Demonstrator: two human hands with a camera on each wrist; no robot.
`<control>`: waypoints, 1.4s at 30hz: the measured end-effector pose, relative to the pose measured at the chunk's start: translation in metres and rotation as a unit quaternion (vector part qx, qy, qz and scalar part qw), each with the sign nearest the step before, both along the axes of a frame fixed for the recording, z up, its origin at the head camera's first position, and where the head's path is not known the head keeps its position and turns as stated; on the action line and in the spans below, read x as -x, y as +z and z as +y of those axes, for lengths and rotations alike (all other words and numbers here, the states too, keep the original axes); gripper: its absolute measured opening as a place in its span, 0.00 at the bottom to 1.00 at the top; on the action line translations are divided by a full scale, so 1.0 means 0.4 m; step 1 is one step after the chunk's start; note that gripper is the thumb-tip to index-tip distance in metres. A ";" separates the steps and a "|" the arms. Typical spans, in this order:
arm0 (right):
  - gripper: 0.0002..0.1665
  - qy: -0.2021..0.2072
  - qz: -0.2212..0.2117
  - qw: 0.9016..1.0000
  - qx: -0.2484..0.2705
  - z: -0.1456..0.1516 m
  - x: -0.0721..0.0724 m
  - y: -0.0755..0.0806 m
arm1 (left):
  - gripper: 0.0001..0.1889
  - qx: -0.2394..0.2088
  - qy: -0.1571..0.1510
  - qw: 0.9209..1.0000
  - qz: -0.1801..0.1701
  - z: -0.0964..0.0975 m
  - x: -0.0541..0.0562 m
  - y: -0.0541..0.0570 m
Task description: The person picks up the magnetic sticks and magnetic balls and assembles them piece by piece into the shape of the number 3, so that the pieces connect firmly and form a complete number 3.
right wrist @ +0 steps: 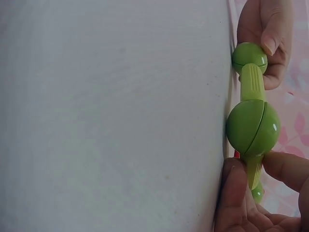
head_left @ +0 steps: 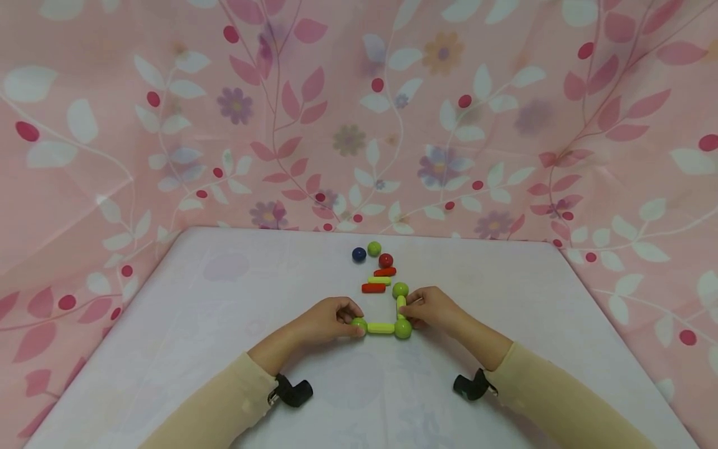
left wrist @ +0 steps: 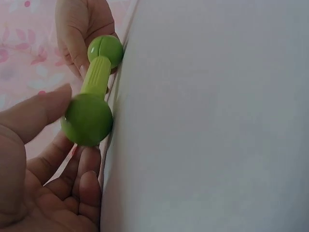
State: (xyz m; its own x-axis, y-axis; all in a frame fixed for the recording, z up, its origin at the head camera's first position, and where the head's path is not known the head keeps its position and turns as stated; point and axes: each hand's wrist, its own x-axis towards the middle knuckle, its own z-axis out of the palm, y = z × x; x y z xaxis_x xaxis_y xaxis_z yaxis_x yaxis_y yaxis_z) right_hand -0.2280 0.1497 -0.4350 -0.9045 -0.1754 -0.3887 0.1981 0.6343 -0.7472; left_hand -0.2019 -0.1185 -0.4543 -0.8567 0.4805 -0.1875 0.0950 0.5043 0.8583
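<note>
Three green balls and two yellow-green rods are joined in an L shape on the table. My left hand (head_left: 331,319) pinches the green ball (left wrist: 87,120) at the left end between thumb and fingers. From that ball one rod (head_left: 381,328) runs right to the corner ball (right wrist: 253,127). A second rod (head_left: 401,304) leads from the corner to the far ball (head_left: 401,289). My right hand (head_left: 433,308) grips this second rod, thumb on one side and fingers on the other, just past the corner ball in the right wrist view.
Beyond the L lie a red rod (head_left: 373,288), a yellow-green rod (head_left: 379,280) and another red rod (head_left: 384,272). Behind them sit a red ball (head_left: 386,260), a dark blue ball (head_left: 359,254) and a green ball (head_left: 374,249). A pink floral curtain (head_left: 348,112) hangs behind the white table (head_left: 224,299).
</note>
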 end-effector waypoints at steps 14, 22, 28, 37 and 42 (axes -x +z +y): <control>0.19 0.006 -0.012 1.000 0.009 0.003 -0.004 0.000 | 0.11 0.013 0.027 0.999 0.022 0.038 0.085 0.029; 0.19 0.013 -0.014 1.000 0.020 0.010 -0.001 -0.005 | 0.09 0.000 0.068 0.997 0.038 0.070 0.132 0.038; 0.17 0.014 -0.015 0.999 0.029 0.015 -0.001 -0.010 | 0.09 0.028 0.077 0.995 0.065 0.091 0.159 0.023; 0.17 0.017 -0.017 0.999 0.042 0.015 -0.004 -0.009 | 0.08 0.072 0.072 0.991 0.084 0.118 0.157 0.015; 0.16 0.014 -0.016 0.999 0.044 0.015 -0.004 -0.007 | 0.09 0.087 0.074 0.990 0.087 0.124 0.155 0.015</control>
State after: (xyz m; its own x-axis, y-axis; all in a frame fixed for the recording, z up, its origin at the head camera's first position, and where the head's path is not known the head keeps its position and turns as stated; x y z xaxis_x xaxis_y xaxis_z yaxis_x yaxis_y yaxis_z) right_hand -0.2263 0.1558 -0.4376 -0.8858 -0.2353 -0.4000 0.2065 0.5721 -0.7938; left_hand -0.2637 -0.0690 -0.4485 -0.9418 0.3211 -0.0996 0.1483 0.6628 0.7340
